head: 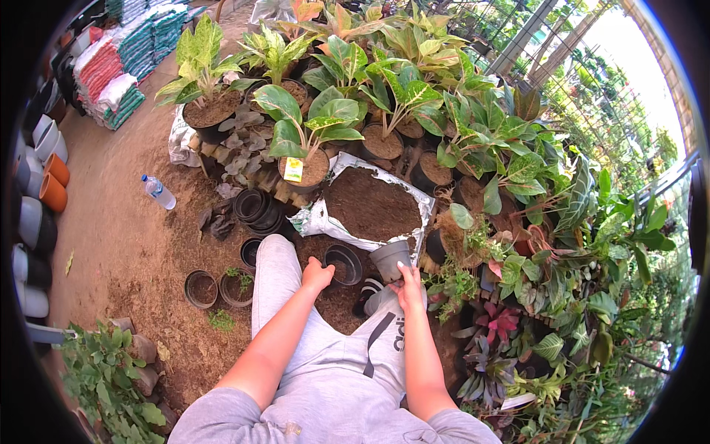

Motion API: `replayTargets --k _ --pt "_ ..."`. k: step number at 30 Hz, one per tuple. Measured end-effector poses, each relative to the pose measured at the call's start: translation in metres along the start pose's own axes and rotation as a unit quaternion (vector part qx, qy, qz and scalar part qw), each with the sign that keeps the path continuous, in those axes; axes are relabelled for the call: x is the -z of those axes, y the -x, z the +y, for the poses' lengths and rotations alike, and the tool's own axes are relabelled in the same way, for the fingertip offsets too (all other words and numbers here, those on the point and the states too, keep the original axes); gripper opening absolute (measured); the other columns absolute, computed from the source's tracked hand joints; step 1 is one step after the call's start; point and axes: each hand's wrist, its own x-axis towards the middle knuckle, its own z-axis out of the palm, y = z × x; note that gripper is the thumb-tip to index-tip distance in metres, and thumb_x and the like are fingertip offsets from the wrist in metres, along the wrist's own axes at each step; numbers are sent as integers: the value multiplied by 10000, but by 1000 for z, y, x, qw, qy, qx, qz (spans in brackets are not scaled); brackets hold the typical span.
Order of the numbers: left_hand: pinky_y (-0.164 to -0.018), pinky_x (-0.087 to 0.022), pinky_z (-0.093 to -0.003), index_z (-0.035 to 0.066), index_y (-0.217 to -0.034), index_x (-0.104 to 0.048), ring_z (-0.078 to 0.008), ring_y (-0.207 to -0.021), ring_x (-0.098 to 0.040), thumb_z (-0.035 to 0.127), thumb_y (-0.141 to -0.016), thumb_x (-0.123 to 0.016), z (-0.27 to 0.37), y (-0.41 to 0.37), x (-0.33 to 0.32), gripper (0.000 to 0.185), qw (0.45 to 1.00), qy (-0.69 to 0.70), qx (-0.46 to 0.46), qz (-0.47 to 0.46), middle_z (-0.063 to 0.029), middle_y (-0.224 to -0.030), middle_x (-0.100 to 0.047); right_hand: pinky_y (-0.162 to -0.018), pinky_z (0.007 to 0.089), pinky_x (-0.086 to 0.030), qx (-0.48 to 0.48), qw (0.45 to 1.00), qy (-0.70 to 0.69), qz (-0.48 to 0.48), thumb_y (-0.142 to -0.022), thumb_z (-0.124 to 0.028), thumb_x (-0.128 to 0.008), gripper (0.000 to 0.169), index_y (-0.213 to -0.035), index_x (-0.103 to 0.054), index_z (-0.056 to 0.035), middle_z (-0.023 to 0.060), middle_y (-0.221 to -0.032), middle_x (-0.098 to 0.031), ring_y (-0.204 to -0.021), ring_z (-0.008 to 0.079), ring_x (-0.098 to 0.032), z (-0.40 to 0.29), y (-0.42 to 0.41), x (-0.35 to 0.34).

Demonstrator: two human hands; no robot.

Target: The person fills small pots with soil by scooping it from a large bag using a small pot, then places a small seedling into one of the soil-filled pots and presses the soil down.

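My right hand [408, 284] grips a grey plastic plant pot [390, 260], tilted beside the near right corner of an open white sack. Dark potting soil [373, 204] fills the opened sack. My left hand [318, 275] is at the left rim of a black plastic pot [344, 264] that has some soil inside; its fingers are curled, and whether they hold the rim is hard to see. Left of the sack is a stack of empty black pots [258, 210], near my knee.
Potted aglaonemas [310, 166] crowd behind the sack, with dense foliage [521, 183] along the right. A water bottle [159, 192] stands on the ground at left. Small pots [201, 289] sit left of my leg. Folded sacks [102, 77] and more pots [53, 183] line the far left.
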Motion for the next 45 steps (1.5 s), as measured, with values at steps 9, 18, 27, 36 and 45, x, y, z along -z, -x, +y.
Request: replayTargets --k 9,18,27,36,45 --pt "-925 -506 -443 -82 -1180 -500 -417 -1040 -665 334 -808 -682 -11 -11 1 587 999 25 1 28 -295 -1088 -669 -1024 454 -437 313 825 470 14 -616 -342 -892 903 -1352 -457 -49 237 -1311 -519 -1216 387 -530 -64 -75 -106" --pt "-951 -494 -461 -80 -1206 -485 -426 -1079 -650 331 -816 -670 24 6 6 596 1000 -9 -9 27 -299 -1143 -658 -1079 533 -426 383 544 736 -121 -708 -212 -859 918 -1486 -379 -128 220 -1545 -334 -1428 404 -336 -65 -131 -175" --pt "-886 -501 -455 -26 -1112 -501 -427 -993 -665 349 -803 -683 13 -1 9 519 997 -13 -20 67 -294 -1025 -670 -971 517 -506 334 531 776 -57 -713 -219 -861 1023 -1549 -274 -153 178 -1514 -325 -1409 391 -322 -48 -111 -196" --pt "-960 -495 -457 -90 -1219 -485 -413 -1099 -648 333 -810 -677 24 8 16 619 999 -27 1 32 -287 -1163 -658 -948 512 -502 352 476 806 -16 -687 -174 -845 969 -1517 -345 -183 139 -1495 -373 -1401 360 -350 -58 -118 -164" --pt "-952 -501 -461 -84 -1231 -467 -420 -1081 -654 338 -818 -678 23 4 8 626 999 -30 -8 37 -293 -1150 -661 -1014 474 -475 339 611 715 27 -703 -315 -859 921 -1480 -402 -127 183 -1500 -382 -1389 373 -364 -97 -116 -129"
